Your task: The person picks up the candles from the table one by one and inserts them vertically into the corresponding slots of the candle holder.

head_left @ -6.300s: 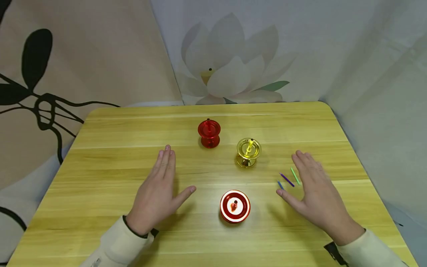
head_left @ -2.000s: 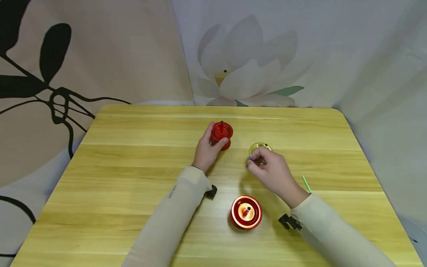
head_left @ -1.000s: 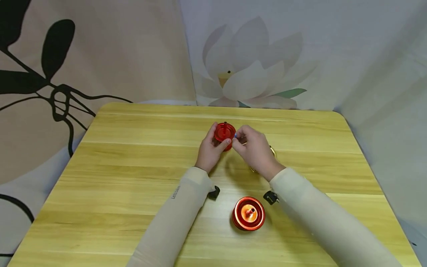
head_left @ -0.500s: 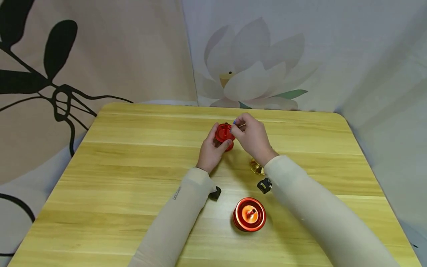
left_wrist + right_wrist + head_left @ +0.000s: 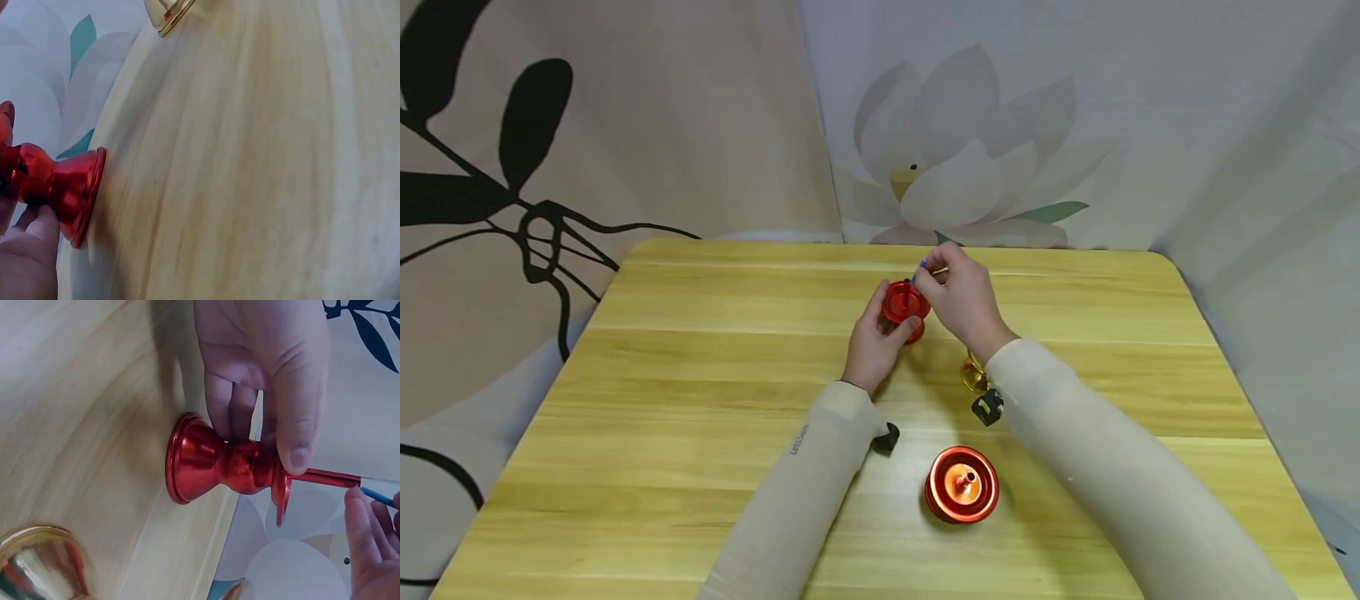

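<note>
Toward the back of the table, my left hand (image 5: 871,348) grips a shiny red candle holder (image 5: 902,305), its thumb on the dish rim. The holder stands upright, its flared base at the wood in the right wrist view. From its dish rises a thin red tube (image 5: 325,477). Between thumb and fingertips my right hand (image 5: 964,302) pinches a slim blue stick (image 5: 377,497), one end right at the tube's tip. A gold candle holder (image 5: 974,377) stands below the right wrist, mostly covered by it.
A second red candle holder (image 5: 962,485) stands nearer the front of the wooden table (image 5: 700,350). Behind the table hangs a printed curtain (image 5: 700,117). My right sleeve (image 5: 1097,450) covers part of the table's right side.
Both hands were spread open at first. The left has taken hold of the back red holder; the right has picked up the blue stick and brought it left and up to the tube's tip.
</note>
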{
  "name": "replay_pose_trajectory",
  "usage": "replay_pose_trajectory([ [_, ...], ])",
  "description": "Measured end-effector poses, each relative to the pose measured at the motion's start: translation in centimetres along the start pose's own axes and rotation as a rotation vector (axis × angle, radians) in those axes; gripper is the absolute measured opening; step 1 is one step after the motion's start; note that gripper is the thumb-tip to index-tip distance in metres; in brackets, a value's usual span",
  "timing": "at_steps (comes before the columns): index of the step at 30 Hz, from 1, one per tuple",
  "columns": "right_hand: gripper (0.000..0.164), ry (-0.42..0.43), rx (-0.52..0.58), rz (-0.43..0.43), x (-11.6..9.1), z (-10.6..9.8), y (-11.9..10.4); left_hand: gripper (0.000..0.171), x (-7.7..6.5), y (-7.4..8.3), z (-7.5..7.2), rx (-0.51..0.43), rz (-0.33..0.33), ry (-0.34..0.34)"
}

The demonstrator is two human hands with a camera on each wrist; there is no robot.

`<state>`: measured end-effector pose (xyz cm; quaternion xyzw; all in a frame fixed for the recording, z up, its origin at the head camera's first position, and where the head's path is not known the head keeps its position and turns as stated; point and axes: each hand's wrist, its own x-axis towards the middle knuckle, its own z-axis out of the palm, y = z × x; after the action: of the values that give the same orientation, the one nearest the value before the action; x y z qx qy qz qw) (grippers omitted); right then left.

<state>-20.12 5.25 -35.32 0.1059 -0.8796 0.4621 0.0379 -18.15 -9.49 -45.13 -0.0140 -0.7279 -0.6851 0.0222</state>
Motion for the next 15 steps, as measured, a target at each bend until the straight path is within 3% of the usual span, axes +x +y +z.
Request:
replay_pose_trajectory([
  [15, 0.014, -0.002, 0.007, 0.000, 0.42, 0.24, -0.08, 0.080, -0.02, -0.10, 0.05, 0.008, -0.001, 0.012],
])
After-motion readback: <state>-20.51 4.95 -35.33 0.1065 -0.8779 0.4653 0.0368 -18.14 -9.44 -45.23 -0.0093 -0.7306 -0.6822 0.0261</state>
